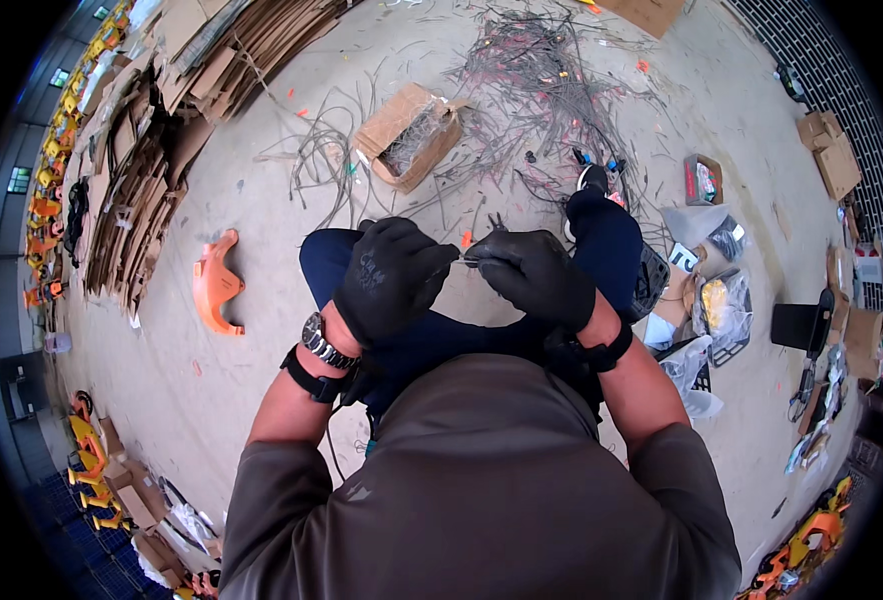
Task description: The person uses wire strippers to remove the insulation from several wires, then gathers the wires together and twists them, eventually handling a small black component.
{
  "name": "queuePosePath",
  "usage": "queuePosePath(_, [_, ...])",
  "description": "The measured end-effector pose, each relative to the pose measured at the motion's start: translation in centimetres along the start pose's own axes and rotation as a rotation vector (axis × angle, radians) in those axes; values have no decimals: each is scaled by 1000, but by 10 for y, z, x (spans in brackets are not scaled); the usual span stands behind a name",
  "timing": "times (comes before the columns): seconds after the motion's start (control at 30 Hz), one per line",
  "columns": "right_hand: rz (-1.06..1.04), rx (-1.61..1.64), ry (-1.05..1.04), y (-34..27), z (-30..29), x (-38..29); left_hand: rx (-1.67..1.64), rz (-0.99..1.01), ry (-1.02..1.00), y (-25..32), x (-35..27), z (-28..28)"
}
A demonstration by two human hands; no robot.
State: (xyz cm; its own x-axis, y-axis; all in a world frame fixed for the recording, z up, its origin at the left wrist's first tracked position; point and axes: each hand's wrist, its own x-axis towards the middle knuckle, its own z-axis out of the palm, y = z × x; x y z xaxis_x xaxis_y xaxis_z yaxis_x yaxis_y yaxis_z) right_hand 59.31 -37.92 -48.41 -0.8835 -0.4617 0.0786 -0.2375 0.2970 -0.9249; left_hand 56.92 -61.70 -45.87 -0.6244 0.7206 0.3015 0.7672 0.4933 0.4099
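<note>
My left hand, in a black work glove with markings on its back, is closed with thumb and forefinger pinched together. Facing it, my right hand in a matching glove is also closed. A short piece of thin wire spans the small gap between the fingertips, held from both sides; its ends are hidden in the gloves. Just beyond the right hand, a small dark forked object shows, too small to identify. Both hands are above my lap, between my knees in dark blue trousers.
A large heap of cut cables covers the floor ahead. An open cardboard box holds clear strands, beside loose cable coils. An orange plastic shell part lies left, near stacked flattened cardboard. Bagged parts sit right.
</note>
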Motion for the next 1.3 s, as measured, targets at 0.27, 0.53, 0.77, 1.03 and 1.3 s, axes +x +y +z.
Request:
queuePosePath(0.27, [-121, -76, -69, 15, 35, -16, 60, 262, 26, -3, -18, 2])
queuePosePath(0.53, [-121, -15, -150, -1, 28, -33, 34, 376, -55, 7, -15, -14])
queuePosePath(0.77, [-133, -3, -178, -21, 19, -38, -12, 393, -49, 14, -22, -23])
queuePosePath(1.03, [7, -29, 78, 4, -33, -60, 202, 39, -42, -41, -64, -70])
queuePosePath(1.3, [-1, -129, 34, -7, -11, -39, -134, 6, 163, 2, -25, -27])
